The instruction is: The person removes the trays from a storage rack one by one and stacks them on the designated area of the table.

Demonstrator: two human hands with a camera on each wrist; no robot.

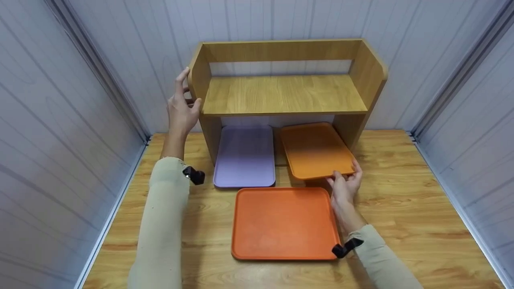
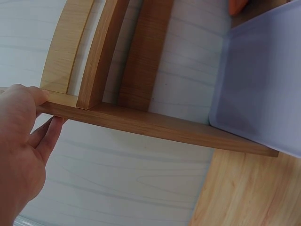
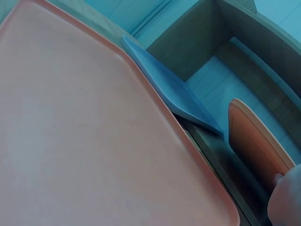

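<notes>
My left hand (image 1: pixel 186 90) clasps the left side panel of a wooden shelf unit (image 1: pixel 283 94), thumb at the front and fingers behind. The left wrist view shows that hand (image 2: pixel 47 110) pinching the panel's edge (image 2: pixel 155 125). My right hand (image 1: pixel 345 174) grips the near edge of a light orange tray (image 1: pixel 315 150), which lies tilted and partly under the shelf. To its left, a lilac tray (image 1: pixel 245 156) lies half under the shelf. A dark orange tray (image 1: pixel 283 222) lies flat on the table in front of both. In the right wrist view, only a fingertip (image 3: pixel 287 197) shows by the light orange tray (image 3: pixel 256 141).
The shelf stands at the back of a wooden table (image 1: pixel 401 192), against white panelled walls (image 1: pixel 60 120) that close in both sides. Bare tabletop shows at the right and the near left. The shelf's upper board holds nothing.
</notes>
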